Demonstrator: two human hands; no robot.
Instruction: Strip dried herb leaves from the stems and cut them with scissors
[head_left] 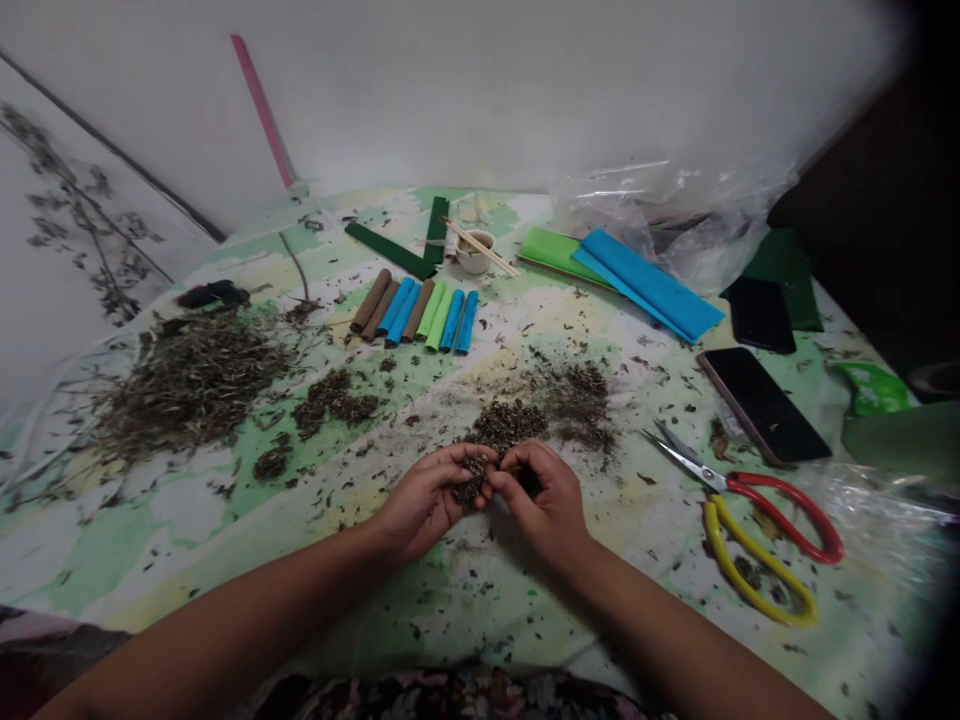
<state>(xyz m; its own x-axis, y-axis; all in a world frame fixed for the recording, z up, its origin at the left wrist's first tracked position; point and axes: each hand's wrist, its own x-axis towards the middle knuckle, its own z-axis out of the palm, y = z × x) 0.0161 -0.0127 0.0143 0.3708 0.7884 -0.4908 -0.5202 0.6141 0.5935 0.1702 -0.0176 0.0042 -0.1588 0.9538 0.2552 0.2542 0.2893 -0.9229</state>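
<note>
Cupped in my left hand (427,500) is a small clump of crumbled dried herb (470,482), greenish brown. The fingers of my right hand (546,492) are pinched together at the clump's right edge; whatever lies between those fingertips is too small to make out. Just beyond both hands is a heap of crumbled herb (510,422), with finer dark crumbs (585,395) scattered to its right. Smaller clumps (330,400) of the same stuff lie to the left. Farther back, several short paper rolls in brown, blue and green (414,312) lie side by side in a row.
At left is a pile of dry stems (195,380). Scissors (716,480) with red and yellow handles lie open at right, near two phones (765,405). Behind are a small cup (475,258) with sticks across it, folded blue paper (649,285), green strips (390,250) and clear plastic (675,210).
</note>
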